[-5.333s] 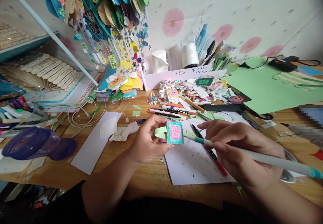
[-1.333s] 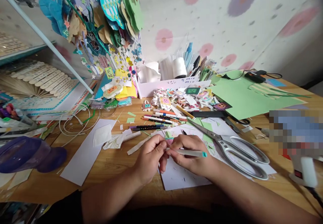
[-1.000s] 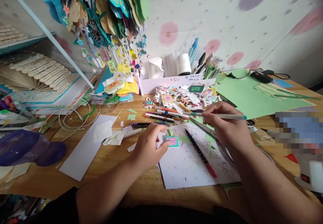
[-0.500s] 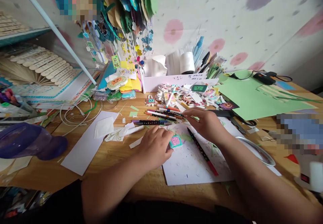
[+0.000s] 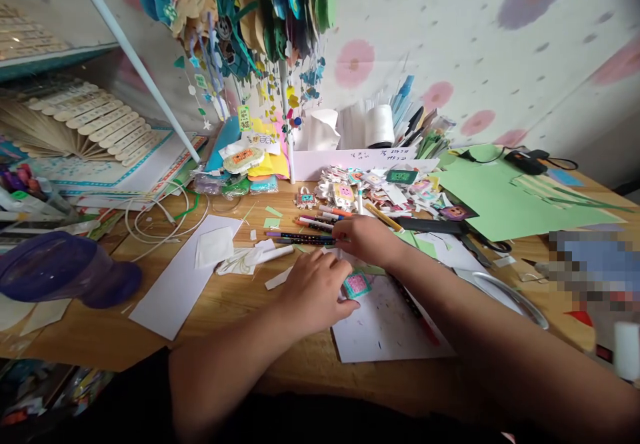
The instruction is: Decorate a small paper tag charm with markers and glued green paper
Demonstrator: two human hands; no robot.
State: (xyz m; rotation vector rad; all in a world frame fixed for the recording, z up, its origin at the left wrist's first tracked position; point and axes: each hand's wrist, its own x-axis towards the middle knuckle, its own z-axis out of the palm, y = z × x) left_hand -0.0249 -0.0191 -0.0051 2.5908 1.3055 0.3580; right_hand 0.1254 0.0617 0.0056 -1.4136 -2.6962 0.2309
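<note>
My left hand [image 5: 316, 289] lies on a white sheet [image 5: 387, 327] on the wooden table. Its fingertips hold a small teal card with a pink middle [image 5: 357, 285] by its left edge. My right hand [image 5: 367, 239] reaches across just behind it, fingers curled down over the near ends of a row of coloured pens [image 5: 306, 230]. I cannot tell whether it grips one. A white pen with a teal tip [image 5: 359, 197] lies on the pile of small paper cut-outs [image 5: 390, 187].
A silver scissors handle [image 5: 507, 291] shows right of my forearm, and a black-and-red pen [image 5: 417, 311] lies partly under it. A purple container [image 5: 65, 276] and a white cable [image 5: 160, 217] are on the left. Behind stand a white supply box [image 5: 365, 159], green paper [image 5: 500, 194] and a glue gun [image 5: 530, 159].
My right hand drew on the card with the white pen, dropped that pen onto the cut-out pile, then moved left to the pen row. My left hand kept the card on the sheet.
</note>
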